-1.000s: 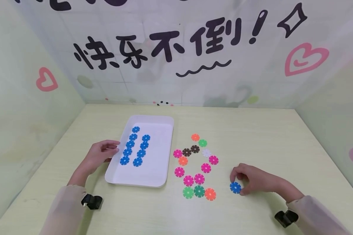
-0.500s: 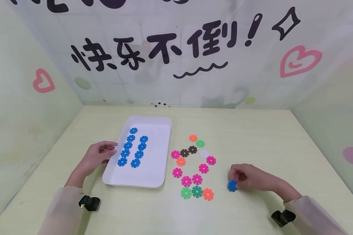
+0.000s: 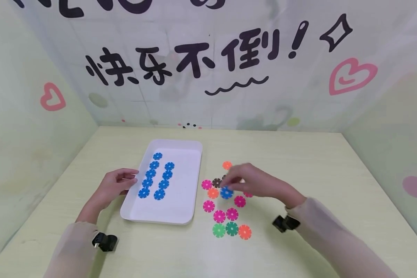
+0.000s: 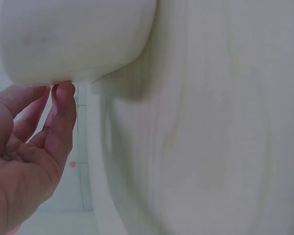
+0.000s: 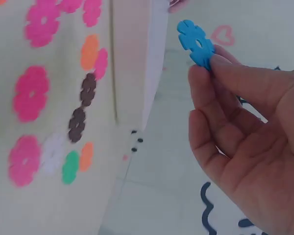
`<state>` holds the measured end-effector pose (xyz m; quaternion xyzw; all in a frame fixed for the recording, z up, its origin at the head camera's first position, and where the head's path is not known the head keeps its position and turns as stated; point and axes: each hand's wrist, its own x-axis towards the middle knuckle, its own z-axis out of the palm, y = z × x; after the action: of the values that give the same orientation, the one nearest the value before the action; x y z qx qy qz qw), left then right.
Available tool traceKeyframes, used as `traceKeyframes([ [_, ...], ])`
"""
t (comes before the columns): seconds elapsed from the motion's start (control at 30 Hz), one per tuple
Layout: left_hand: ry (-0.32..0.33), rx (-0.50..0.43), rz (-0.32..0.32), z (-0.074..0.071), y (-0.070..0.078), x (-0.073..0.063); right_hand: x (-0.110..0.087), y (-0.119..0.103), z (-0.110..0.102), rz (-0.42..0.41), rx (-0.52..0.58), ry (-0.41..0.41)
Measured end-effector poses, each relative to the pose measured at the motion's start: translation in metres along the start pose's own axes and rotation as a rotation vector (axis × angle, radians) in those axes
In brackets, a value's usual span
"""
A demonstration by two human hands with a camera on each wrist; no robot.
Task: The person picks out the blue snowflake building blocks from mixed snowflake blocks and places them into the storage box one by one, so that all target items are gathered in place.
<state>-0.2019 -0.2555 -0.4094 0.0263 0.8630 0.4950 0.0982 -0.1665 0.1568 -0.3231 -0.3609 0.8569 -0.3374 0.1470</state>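
My right hand pinches a blue notched interlocking disc between thumb and fingers. In the head view it is over the ring of coloured discs and hides part of it. The right wrist view shows the blue disc tilted, raised off the table. My left hand touches the left side of the white tray with relaxed fingers. Its fingertips meet the outer wall of the tray in the left wrist view. Inside the tray, blue discs lie in two slanting rows.
Right of the tray lie several loose discs: pink, orange, light green, dark green and brown. The white disc shows in the right wrist view. A printed backdrop stands behind the table.
My right hand has lifted the blue disc from the table at the right and carried it left, over the coloured discs. The left hand stays at the tray.
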Motion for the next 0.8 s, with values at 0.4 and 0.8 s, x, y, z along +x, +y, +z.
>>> traceKeyframes([
  [0.4, 0.016, 0.007, -0.041, 0.003, -0.002, -0.004, 0.152, -0.010, 0.015, 0.115, 0.114, 0.199],
  [0.8, 0.016, 0.016, -0.020, 0.005, -0.002, -0.007, 0.199, -0.002, 0.050, 0.331, 0.367, 0.426],
])
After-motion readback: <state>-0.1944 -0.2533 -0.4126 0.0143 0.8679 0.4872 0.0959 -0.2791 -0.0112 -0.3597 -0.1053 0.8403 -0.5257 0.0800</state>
